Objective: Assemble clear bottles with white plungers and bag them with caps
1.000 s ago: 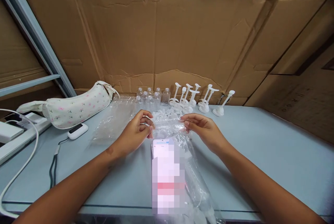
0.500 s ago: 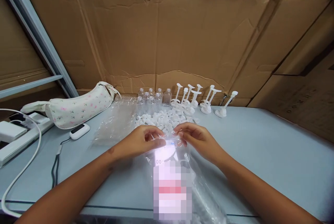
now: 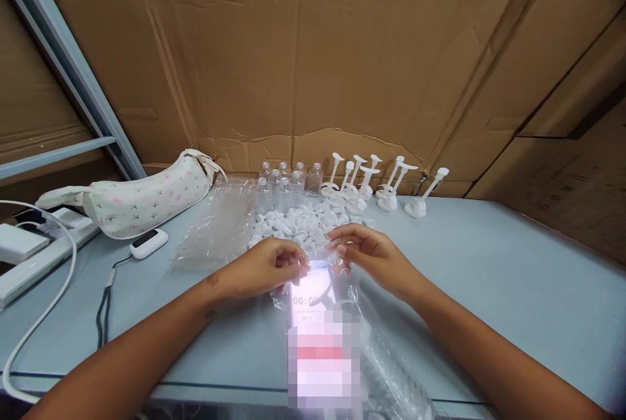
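As a phone (image 3: pixel 317 351) glows beneath, your left grip (image 3: pixel 274 265) and right grip (image 3: pixel 374 254) pinch the clear bag (image 3: pixel 381 348) between them; it lies along the phone's right side.

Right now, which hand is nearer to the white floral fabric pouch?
Left. The left hand is to the right of the white floral fabric pouch, apart from it; the right hand is farther right, beyond the left.
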A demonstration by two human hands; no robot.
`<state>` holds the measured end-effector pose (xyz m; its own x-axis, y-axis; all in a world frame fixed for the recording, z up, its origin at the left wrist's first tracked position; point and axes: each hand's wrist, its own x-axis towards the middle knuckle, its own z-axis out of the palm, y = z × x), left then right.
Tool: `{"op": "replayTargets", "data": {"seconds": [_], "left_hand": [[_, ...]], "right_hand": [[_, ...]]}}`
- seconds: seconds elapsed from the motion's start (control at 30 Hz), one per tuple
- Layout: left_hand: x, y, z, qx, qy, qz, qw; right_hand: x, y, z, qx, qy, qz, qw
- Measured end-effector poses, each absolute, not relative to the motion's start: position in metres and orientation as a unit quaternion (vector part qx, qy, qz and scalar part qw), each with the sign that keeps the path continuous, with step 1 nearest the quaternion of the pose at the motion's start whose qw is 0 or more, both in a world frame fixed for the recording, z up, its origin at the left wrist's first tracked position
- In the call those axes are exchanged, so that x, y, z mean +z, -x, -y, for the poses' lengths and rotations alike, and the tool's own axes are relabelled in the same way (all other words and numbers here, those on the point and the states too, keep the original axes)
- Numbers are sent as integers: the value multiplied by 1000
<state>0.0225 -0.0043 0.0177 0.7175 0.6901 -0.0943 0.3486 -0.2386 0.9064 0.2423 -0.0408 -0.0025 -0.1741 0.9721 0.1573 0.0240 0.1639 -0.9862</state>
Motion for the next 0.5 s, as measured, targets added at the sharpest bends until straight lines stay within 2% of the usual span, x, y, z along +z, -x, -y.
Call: {"op": "replayTargets", "data": {"seconds": [0.33, 0.5], "left_hand": [[20, -22, 4, 235, -758, -366, 486], [22, -18, -6, 312, -713, -391, 492]], "right_hand": [[1, -248, 44, 528, 435, 559, 468], [2, -255, 45, 544, 446, 608, 368]]}}
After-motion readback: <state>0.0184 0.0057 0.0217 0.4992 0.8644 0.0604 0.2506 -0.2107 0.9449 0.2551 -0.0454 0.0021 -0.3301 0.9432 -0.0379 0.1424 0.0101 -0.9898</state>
